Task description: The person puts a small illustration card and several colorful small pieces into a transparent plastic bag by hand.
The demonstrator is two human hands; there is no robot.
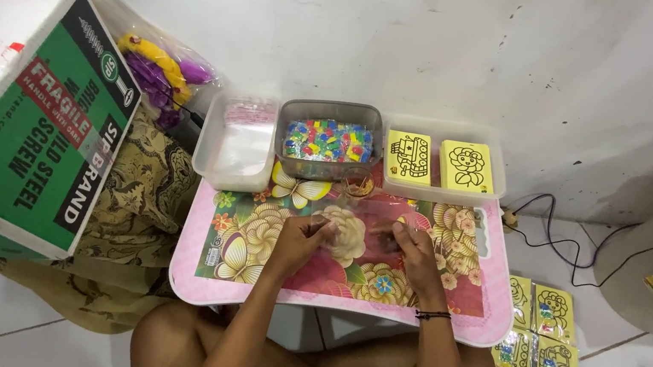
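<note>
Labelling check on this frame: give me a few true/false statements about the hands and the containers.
1. Both hands, left hand and right hand, are over the small floral table. True.
2. The middle tub holds colourful small pieces. True.
3. The yellow picture cards lie in the left tray. False: they lie in the right tray; the left tray holds clear packets.
4. The green cardboard box stands on the table. False: it stands beside it.

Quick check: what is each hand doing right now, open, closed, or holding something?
Left hand: fingers pinched on the edge of a clear plastic bag over the small pink table.
Right hand: pinched on the same bag's other side.
</note>
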